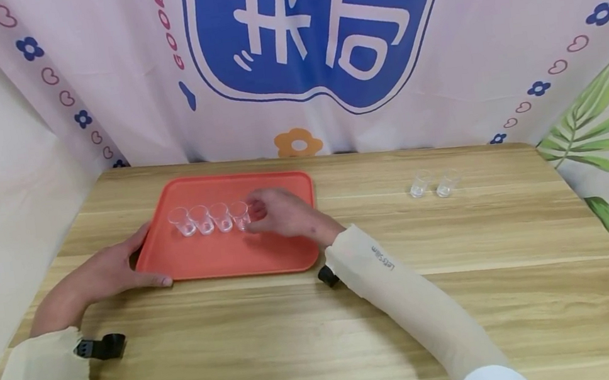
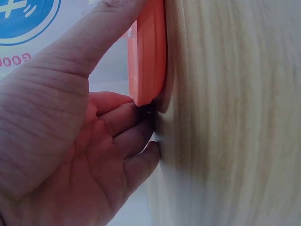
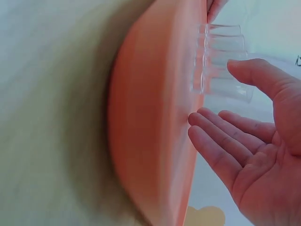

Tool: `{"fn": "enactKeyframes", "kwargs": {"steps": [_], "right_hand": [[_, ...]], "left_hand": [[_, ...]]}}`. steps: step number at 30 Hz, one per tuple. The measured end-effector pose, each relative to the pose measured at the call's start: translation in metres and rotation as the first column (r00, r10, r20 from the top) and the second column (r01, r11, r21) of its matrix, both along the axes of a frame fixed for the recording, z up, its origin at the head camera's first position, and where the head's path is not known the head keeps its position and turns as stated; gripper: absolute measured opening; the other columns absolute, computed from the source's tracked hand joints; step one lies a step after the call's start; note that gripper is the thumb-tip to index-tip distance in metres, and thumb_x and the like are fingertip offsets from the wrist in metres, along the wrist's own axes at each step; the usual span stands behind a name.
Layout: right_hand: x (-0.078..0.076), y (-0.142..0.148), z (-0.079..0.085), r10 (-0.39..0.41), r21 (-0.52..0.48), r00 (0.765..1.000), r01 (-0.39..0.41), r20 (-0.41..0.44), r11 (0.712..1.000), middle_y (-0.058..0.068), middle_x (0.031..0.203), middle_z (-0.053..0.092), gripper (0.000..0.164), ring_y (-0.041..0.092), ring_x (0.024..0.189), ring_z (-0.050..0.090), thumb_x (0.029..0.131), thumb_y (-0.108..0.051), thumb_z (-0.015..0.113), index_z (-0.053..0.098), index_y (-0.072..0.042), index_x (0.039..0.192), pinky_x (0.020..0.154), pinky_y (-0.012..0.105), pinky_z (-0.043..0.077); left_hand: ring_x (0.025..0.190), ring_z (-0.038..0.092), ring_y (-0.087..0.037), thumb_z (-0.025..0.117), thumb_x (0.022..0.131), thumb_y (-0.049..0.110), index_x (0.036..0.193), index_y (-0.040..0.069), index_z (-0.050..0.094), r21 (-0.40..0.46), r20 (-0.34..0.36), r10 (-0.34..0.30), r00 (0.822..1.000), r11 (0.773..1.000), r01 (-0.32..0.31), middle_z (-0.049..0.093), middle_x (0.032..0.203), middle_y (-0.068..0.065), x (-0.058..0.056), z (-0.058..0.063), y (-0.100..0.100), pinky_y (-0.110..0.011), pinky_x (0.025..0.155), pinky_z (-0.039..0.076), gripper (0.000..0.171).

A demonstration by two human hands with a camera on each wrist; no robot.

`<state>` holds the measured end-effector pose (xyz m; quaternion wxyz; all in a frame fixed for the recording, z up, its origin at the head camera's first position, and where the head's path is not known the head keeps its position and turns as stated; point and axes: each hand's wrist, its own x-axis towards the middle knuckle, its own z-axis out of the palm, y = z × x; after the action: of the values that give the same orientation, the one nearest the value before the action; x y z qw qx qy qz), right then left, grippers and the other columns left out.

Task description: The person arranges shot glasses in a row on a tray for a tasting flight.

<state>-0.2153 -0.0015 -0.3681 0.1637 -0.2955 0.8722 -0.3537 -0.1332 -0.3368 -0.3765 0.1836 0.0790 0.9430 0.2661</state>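
A red tray (image 1: 221,257) lies on the wooden table, with several small clear shot glasses (image 1: 203,220) upright in a row on it. My left hand (image 1: 111,271) grips the tray's left near corner. In the left wrist view, the curved fingers (image 2: 129,125) touch the tray's edge (image 2: 149,61), with the thumb along its near side. Over the tray, at the right end of the row, is my right hand (image 1: 284,211). Its fingers (image 3: 221,141) are straight and apart from the nearest glass (image 3: 230,89), and the thumb is spread near the rims.
Two more shot glasses (image 1: 419,185) stand side by side on the table (image 1: 514,221), right of the tray. A printed cloth (image 1: 376,124) hangs behind the table's far edge. Black wrist straps (image 1: 108,346) show at the sleeves.
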Motion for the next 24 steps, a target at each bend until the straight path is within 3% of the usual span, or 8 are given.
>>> {"fn": "enactKeyframes", "kwargs": {"steps": [6,12,24], "right_hand": [[0.002,0.017,0.003,-0.008,-0.032,1.000,0.008,0.013,0.999,0.008,0.138,0.063,0.056,0.020,0.124,0.059,0.097,-0.023,0.075,0.055,-0.002,0.145,0.101,0.028,0.049],[0.004,0.036,0.007,0.001,-0.086,0.998,-0.006,-0.058,0.996,0.011,0.137,0.063,0.050,0.024,0.123,0.060,0.100,-0.027,0.071,0.058,-0.002,0.141,0.102,0.034,0.050],[0.009,0.082,0.014,-0.099,-0.148,0.986,0.079,-0.135,0.986,0.012,0.135,0.065,0.045,0.024,0.125,0.059,0.100,-0.029,0.071,0.063,-0.005,0.137,0.106,0.041,0.047]], "left_hand": [[0.122,0.050,-0.050,0.082,0.084,0.055,0.164,0.003,0.002,-0.006,-0.008,-0.017,1.000,1.000,0.017,0.037,0.151,-0.039,0.000,0.000,-0.001,-0.068,0.093,0.047,0.125],[0.125,0.048,-0.051,0.081,0.083,0.058,0.164,0.003,0.001,-0.025,-0.003,-0.014,1.000,1.000,0.014,0.034,0.152,-0.040,-0.001,-0.001,-0.002,-0.069,0.095,0.045,0.127],[0.123,0.049,-0.050,0.082,0.083,0.056,0.165,0.004,0.001,-0.008,-0.013,-0.022,1.000,1.000,0.022,0.036,0.152,-0.039,0.000,-0.002,-0.001,-0.069,0.094,0.046,0.126]]}}
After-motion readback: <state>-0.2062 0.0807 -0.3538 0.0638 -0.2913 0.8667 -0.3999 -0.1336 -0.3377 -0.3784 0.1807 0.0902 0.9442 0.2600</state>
